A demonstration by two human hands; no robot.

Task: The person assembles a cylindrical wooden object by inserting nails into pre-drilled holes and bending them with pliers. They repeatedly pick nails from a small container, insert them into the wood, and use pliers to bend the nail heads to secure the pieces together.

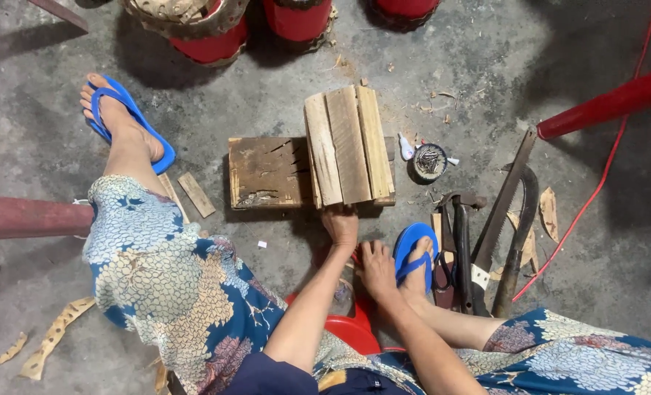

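Note:
Three pale wooden slats lie side by side, resting over a darker wooden block on the concrete floor. My left hand reaches forward and grips the near end of the slats. My right hand rests low with its fingers spread and holds nothing. It sits just left of my right foot in a blue sandal. I am on a red stool, with my left foot in a blue sandal stretched out at the upper left.
A small tin of nails and a little white bottle sit right of the slats. A hammer, a saw and a curved blade lie at the right. Red poles, a dark red pole, a red cable, red drums and wood scraps lie around.

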